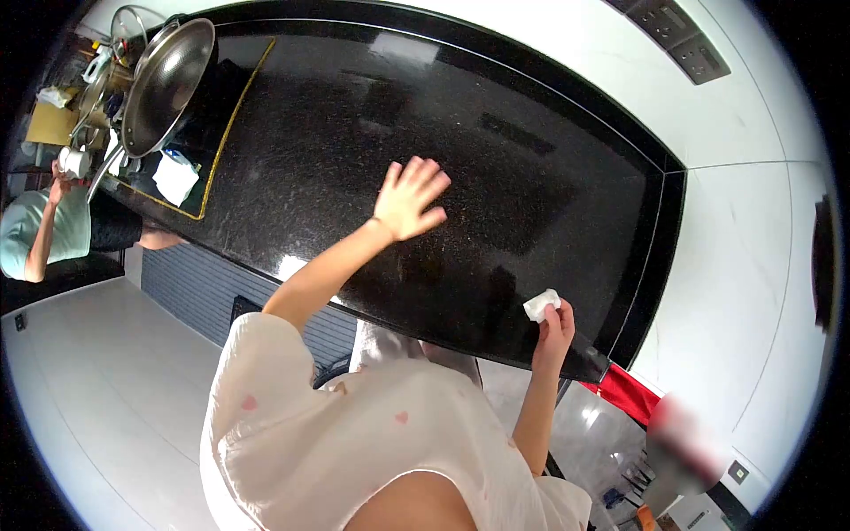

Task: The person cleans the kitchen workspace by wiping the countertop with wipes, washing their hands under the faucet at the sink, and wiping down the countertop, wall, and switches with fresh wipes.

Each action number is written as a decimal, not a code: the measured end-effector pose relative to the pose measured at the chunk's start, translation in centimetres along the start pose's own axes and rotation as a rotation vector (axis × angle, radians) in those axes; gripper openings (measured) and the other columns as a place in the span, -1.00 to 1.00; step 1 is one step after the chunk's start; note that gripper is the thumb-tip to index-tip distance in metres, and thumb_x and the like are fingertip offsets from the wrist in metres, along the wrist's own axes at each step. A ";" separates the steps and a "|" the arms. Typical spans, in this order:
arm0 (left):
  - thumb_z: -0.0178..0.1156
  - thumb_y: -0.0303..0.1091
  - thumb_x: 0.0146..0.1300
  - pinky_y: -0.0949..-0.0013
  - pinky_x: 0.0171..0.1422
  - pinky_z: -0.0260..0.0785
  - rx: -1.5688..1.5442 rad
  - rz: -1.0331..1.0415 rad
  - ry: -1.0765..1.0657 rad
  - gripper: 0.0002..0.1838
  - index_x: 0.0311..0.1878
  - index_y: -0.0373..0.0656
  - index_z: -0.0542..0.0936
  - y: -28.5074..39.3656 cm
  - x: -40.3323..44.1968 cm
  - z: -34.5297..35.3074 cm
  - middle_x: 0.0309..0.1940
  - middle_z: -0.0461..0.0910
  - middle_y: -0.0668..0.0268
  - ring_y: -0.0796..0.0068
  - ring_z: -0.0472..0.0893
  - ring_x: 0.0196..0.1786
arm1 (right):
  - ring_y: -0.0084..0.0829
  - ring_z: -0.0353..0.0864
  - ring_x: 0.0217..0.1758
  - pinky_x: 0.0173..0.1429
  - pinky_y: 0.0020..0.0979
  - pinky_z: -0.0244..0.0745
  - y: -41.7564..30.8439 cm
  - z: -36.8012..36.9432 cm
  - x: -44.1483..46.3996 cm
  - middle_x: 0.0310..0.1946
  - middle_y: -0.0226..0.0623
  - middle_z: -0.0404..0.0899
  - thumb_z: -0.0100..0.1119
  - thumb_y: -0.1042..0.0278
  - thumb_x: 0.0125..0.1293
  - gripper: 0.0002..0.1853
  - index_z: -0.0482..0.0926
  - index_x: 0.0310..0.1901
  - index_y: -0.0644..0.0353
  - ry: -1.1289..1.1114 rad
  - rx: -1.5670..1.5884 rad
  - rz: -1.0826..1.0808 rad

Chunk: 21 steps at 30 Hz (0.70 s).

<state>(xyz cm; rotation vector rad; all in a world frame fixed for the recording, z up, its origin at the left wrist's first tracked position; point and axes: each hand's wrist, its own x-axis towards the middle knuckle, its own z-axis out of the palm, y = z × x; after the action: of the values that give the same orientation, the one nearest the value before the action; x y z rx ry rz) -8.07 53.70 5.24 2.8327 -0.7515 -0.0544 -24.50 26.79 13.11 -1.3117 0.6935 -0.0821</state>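
My left hand (pixel 413 200) is spread with its fingers apart over the black countertop (pixel 336 133). It holds nothing; whether the palm touches the surface I cannot tell. Near the front right part of the counter, my right hand (pixel 555 329) pinches a small crumpled white tissue (pixel 541 305) between thumb and fingers. The tissue sticks out past the fingertips, just over the dark stone.
A large wok (pixel 170 87) stands at the counter's left, with a white packet (pixel 176 177) beside it. Farther left, another person (pixel 49 230) holds a white cup (pixel 73 162). Wall sockets (pixel 677 40) sit at the upper right. A red cloth (pixel 624 392) hangs beyond the right corner.
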 end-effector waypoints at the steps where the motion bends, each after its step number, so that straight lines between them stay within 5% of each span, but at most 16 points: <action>1: -0.11 0.10 0.12 -0.06 0.30 -0.20 0.007 -0.036 0.091 -0.35 0.23 -0.01 0.16 -0.3 0.1 1.0 0.28 0.03 0.19 0.09 -0.04 0.33 | -0.59 0.42 -0.25 -0.12 -0.57 0.30 0.0 0.0 0.0 -0.33 -0.42 0.44 0.06 0.41 0.16 -0.79 0.41 -0.17 0.26 0.025 0.005 0.000; 3: -0.12 -0.03 0.19 0.02 0.33 -0.22 0.017 0.001 0.090 -0.40 0.24 -0.12 0.12 -0.2 -0.3 1.8 0.29 0.00 0.19 0.12 -0.06 0.34 | -0.59 0.42 -0.25 -0.12 -0.57 0.30 0.4 -0.2 -0.1 -0.33 -0.42 0.44 0.06 0.41 0.16 -0.79 0.42 -0.17 0.25 0.030 0.008 -0.005; 4: -0.04 -0.12 0.17 0.14 0.29 -0.02 0.002 0.170 0.134 -0.49 0.15 -0.15 0.25 0.0 -0.7 1.8 0.19 0.18 0.16 0.18 0.13 0.27 | -0.59 0.42 -0.25 -0.12 -0.57 0.30 0.6 -0.2 -0.1 -0.33 -0.42 0.44 0.06 0.40 0.16 -0.79 0.42 -0.17 0.25 0.027 0.010 -0.006; 6: 0.03 -0.22 0.14 0.29 0.06 0.29 -0.336 0.243 0.112 -0.69 -0.10 -0.18 0.42 0.3 -1.0 1.2 -0.07 0.43 0.17 0.24 0.38 0.06 | -0.58 0.43 -0.21 -0.08 -0.56 0.32 0.3 0.1 -0.2 -0.29 -0.40 0.44 0.04 0.43 0.16 -0.80 0.42 -0.16 0.25 0.008 0.007 -0.001; 7: 0.04 -0.28 0.14 0.32 -0.28 0.42 -0.325 0.189 0.140 -0.83 -0.38 -0.20 0.43 0.4 -1.2 0.6 -0.39 0.50 0.21 0.23 0.52 -0.28 | -0.57 0.44 -0.18 -0.06 -0.55 0.33 0.2 0.1 -0.4 -0.27 -0.39 0.45 0.03 0.44 0.16 -0.80 0.42 -0.16 0.25 0.000 0.006 0.002; 8: 0.02 -0.25 0.16 0.22 -0.44 0.39 -0.336 0.033 0.175 -0.78 -0.50 -0.18 0.39 0.8 -1.4 0.0 -0.56 0.47 0.17 0.18 0.51 -0.50 | -0.57 0.43 -0.19 -0.06 -0.56 0.33 0.2 0.2 -0.4 -0.28 -0.39 0.45 0.03 0.44 0.16 -0.79 0.42 -0.16 0.25 0.002 0.006 0.003; 10: 0.01 -0.22 0.18 0.20 -0.52 0.36 -0.313 0.017 0.218 -0.72 -0.57 -0.17 0.37 0.3 -1.3 -1.2 -0.67 0.44 0.17 0.15 0.47 -0.61 | -0.58 0.43 -0.19 -0.07 -0.56 0.32 0.1 0.4 -0.3 -0.28 -0.40 0.44 0.03 0.44 0.17 -0.79 0.42 -0.15 0.25 0.003 0.005 0.002; 21: -0.08 -0.24 0.23 0.15 -0.45 0.32 -0.449 -0.091 0.208 -0.67 -0.60 -0.21 0.37 0.0 -2.2 -4.3 -0.68 0.43 0.09 0.05 0.45 -0.56 | -0.59 0.41 -0.24 -0.12 -0.58 0.30 0.2 1.4 -0.8 -0.34 -0.41 0.41 0.05 0.41 0.16 -0.76 0.40 -0.14 0.28 -0.075 0.045 -0.017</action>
<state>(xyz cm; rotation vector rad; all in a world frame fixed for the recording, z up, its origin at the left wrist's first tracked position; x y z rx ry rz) -9.62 55.62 9.44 2.3959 -0.4910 0.0507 -24.49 28.40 13.37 -1.2716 0.6137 -0.0610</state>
